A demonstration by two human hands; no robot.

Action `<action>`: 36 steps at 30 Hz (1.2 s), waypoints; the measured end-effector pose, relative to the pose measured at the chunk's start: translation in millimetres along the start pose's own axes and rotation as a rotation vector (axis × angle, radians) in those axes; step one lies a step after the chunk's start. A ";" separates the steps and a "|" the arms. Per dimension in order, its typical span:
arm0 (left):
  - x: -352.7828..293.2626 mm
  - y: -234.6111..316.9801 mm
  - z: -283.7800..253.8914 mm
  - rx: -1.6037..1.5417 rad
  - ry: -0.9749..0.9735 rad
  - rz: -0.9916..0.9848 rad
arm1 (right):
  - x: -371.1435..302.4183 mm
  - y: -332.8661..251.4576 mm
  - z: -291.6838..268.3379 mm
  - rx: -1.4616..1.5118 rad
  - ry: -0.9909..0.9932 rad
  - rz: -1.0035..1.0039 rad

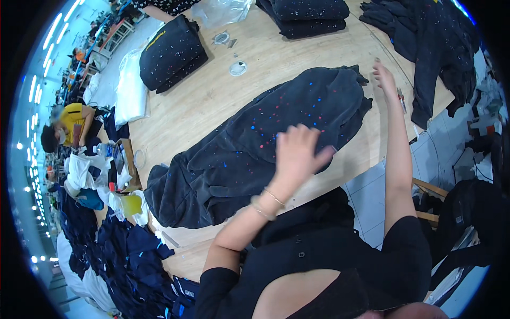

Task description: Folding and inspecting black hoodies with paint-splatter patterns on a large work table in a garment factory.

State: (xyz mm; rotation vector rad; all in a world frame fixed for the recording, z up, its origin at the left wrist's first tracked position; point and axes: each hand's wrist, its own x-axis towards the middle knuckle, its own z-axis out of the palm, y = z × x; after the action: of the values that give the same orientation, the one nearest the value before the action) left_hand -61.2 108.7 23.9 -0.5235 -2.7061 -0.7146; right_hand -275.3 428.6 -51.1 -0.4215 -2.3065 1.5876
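A charcoal-black garment (234,138) with red, blue and white paint-like specks lies spread slantwise across the wooden table. Its exact kind is hard to tell because the cloth is bunched and folded. My left hand (300,154) is over the middle of its near side, fingers spread, a little blurred; whether it presses on the cloth I cannot tell. Beyond the garment's right end, my right hand (385,80) reaches out with fingers apart and holds nothing. A small slim tool (402,101) lies on the tabletop beside my right wrist.
Folded speckled black garments sit at the far left (172,56) and far middle (305,17). More dark clothing (443,50) drapes over the right edge. Clear plastic bags (133,87) lie at the left. A person in yellow (74,125) sits beyond; another person's arm (156,11) shows at the top.
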 end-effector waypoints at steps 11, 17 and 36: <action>-29.5 5.4 34.7 -0.063 -0.299 0.230 | 37.8 6.9 -26.1 -0.101 -0.445 0.096; 6.3 -16.9 27.1 -0.103 0.010 -0.068 | 29.0 -14.8 -25.5 0.152 -0.719 0.391; -67.6 12.5 38.2 0.107 -0.464 0.244 | -10.2 13.7 -19.4 -0.584 -0.228 0.195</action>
State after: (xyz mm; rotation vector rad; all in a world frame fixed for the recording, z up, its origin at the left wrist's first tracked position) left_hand -2.9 120.5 -27.4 -1.0852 -2.9923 -0.4185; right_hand -257.1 445.5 -58.3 -0.6392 -2.9771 1.0467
